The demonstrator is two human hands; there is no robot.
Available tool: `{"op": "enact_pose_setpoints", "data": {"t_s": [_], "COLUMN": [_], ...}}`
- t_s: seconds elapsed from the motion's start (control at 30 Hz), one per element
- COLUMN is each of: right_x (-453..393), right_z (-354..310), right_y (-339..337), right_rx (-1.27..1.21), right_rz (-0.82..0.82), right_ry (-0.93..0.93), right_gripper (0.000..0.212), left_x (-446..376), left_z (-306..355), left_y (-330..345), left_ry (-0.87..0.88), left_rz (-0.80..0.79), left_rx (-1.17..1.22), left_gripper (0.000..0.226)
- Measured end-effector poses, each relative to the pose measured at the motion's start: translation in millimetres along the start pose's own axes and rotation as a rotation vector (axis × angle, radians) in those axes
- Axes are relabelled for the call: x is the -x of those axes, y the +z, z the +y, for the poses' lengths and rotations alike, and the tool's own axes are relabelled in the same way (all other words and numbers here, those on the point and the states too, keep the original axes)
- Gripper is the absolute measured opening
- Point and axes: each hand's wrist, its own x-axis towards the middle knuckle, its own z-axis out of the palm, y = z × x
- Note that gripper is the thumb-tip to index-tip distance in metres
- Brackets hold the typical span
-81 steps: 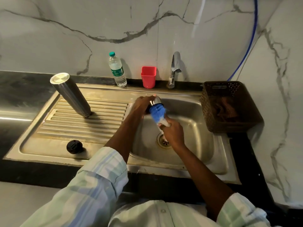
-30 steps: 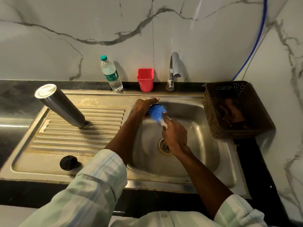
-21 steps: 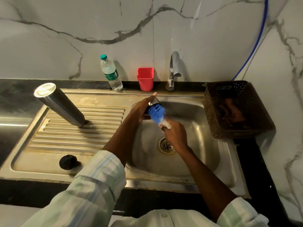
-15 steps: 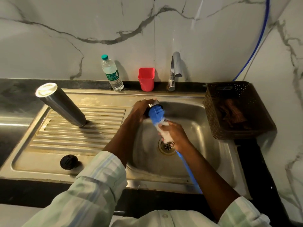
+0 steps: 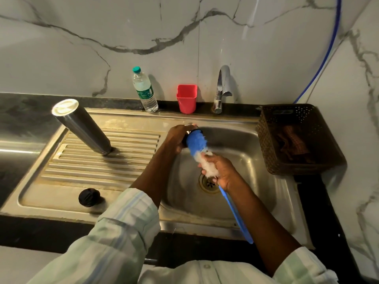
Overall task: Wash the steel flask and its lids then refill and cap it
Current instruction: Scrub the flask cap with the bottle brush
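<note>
A steel sink [image 5: 283, 203] with a ribbed draining board [image 5: 61, 175] on its left side fills a dark tabletop [image 5: 18, 105] set against a marble wall. At the right of the basin sits a brown perforated basket [image 5: 272, 128] holding dark cloth. The steel flask [image 5: 82, 128] stands mouth-down on the ribs of the draining board, leaning toward the upper left with its shiny base uppermost, well apart from both hands. Over the basin the right hand [image 5: 219, 169] grips a bottle brush [image 5: 198, 143] around the white part of its bristles, the blue handle running down under the forearm toward the sink's front rim. The blue tip of the brush is pushed against a small lid [image 5: 189, 130] held in the curled fingers of the left hand [image 5: 176, 136] (most of that lid is hidden by the fingers and bristles). Along the back ledge stand a plastic water bottle [image 5: 144, 91] with a green cap, a red cup [image 5: 186, 98] and a chrome tap [image 5: 222, 87]. A black round lid [image 5: 89, 197] lies by itself at the near end of the draining board, beside the left sleeve [image 5: 123, 228].
</note>
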Motion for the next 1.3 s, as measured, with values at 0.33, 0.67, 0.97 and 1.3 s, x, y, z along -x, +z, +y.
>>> {"op": "enact_pose_setpoints", "data": {"t_s": [0.33, 0.67, 0.97, 1.3], "right_x": [11.6, 15.2, 28.0, 30.7], "right_z": [10.7, 36.1, 69.0, 82.2], "right_y": [-2.3, 51.7, 115.2, 159.8], "right_rx": [0.042, 0.164, 0.283, 0.229], "right_rz": [-0.043, -0.049, -0.035, 0.059], "right_ry": [0.017, -0.057, -0.093, -0.173], "right_gripper": [0.018, 0.016, 0.023, 0.026], "left_x": [21.8, 80.6, 109.8, 114.2], "left_z": [-27.6, -75.3, -99.7, -104.1], "left_y": [-40.4, -111.8, -177.3, -198.7], "left_ry": [0.145, 0.324, 0.441, 0.490], "left_rz": [0.176, 0.499, 0.720, 0.551], "left_rx": [0.244, 0.223, -0.619, -0.668], "left_gripper": [0.037, 0.052, 0.055, 0.059]}}
